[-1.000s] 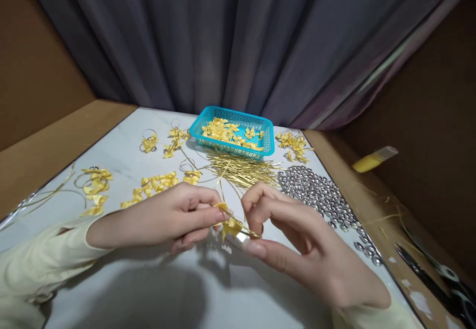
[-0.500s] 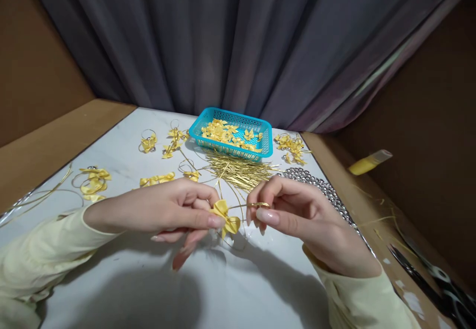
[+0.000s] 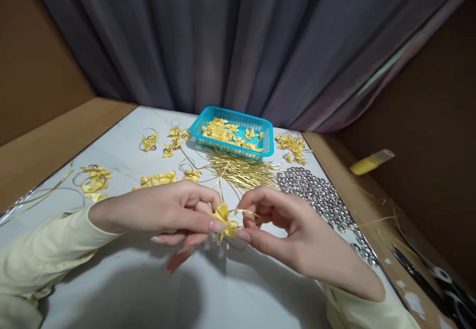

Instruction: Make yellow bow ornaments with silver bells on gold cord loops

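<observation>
Between the thumb and forefinger of my left hand (image 3: 186, 215) is a yellow ribbon bow (image 3: 222, 214), held above the white tabletop. A gold wire (image 3: 246, 212) curves from the bow in a loop towards my right hand (image 3: 277, 225). My right thumb and forefinger are closed on that wire, close beside the bow. Just beyond the hands lies a pile of straight gold wires (image 3: 241, 169). Finished-looking bows with wire loops (image 3: 95, 180) lie to the left.
A turquoise basket (image 3: 268, 138) of yellow bows stands at the back. Silver beads (image 3: 312, 190) spread along the right side. More bows (image 3: 292, 146) lie back right. Scissors (image 3: 442, 279) and a yellow tube (image 3: 372, 162) rest on the brown surface at right.
My right hand has moved left and closer to the bow, and the wire now bends in a rounder loop. My left hand keeps its pinch on the bow.
</observation>
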A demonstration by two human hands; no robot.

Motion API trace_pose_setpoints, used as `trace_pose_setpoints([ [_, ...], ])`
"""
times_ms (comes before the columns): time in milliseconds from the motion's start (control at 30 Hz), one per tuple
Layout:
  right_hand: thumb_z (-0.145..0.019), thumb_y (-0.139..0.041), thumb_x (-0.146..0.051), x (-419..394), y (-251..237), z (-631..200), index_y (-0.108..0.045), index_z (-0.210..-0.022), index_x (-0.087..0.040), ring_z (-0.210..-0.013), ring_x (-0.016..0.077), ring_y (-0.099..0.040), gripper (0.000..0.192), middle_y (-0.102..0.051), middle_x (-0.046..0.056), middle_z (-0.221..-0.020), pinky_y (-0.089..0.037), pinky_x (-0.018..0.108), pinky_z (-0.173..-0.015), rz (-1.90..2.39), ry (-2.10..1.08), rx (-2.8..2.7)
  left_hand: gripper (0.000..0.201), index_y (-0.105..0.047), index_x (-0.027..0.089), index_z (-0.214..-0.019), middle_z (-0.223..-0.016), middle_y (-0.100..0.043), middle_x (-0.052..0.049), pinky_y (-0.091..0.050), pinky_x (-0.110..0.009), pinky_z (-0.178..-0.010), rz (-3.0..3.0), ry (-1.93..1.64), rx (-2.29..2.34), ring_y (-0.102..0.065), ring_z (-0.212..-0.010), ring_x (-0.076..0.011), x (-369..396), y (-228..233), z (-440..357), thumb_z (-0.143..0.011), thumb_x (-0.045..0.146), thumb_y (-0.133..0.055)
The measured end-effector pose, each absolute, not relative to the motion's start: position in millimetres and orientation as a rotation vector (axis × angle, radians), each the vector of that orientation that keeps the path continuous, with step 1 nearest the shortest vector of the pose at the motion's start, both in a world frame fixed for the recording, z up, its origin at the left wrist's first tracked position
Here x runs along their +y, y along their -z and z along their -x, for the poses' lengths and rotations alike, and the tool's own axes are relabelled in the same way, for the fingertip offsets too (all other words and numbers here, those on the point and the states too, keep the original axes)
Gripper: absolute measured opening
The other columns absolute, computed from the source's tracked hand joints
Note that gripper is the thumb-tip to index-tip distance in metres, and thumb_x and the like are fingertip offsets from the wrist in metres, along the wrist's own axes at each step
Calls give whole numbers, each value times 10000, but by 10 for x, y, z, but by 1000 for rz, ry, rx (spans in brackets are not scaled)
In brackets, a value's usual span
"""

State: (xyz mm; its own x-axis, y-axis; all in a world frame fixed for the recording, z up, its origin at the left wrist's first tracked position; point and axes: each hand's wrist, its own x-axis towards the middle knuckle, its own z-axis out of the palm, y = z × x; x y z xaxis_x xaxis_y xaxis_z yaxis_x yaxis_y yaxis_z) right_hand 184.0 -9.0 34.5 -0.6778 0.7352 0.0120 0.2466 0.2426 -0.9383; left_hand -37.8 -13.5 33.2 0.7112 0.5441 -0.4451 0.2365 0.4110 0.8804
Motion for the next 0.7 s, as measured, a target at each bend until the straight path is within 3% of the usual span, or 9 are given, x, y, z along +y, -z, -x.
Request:
trace_pose_setpoints([
  [67,-828,-597,-198,-98,-359,-1834,-588,-816,-154,-610,85,-487,46,-540,-27,-676,-406,211,-583,925,-1297,-2206,239,-488,165,-776,-473,-490,93,-148,-147,-303,-1164,-211,803,-290,-299,-12,-138,-337,375,-884,363,-568],
  [167,-853,-565,-207,-106,-368,-1833,-635,-788,-146,-596,82,-484,114,-564,-16,-669,-381,205,-576,899,-1181,-2354,240,-484,168,-762,-458,-481,94,-148,-144,-303,-1165,-214,783,-290,-300,-17,-133,-333,373,-882,357,-570],
  [500,-875,-493,-163,-145,-327,-1776,-670,-825,-122,-481,63,-346,188,-469,-43,-555,-289,193,-476,903,-1135,-2460,248,-501,169,-779,-508,-506,78,-164,-147,-302,-1166,-196,759,-264,-300,-17,-106,-292,360,-885,389,-546],
  [700,-886,-464,-160,-113,-350,-1793,-627,-744,-134,-457,53,-319,218,-393,-64,-525,-288,191,-478,934,-1139,-2424,220,-536,204,-951,-668,-547,46,-289,-151,-431,-1453,-380,1003,-395,-484,-61,-37,-319,418,-882,412,-542],
])
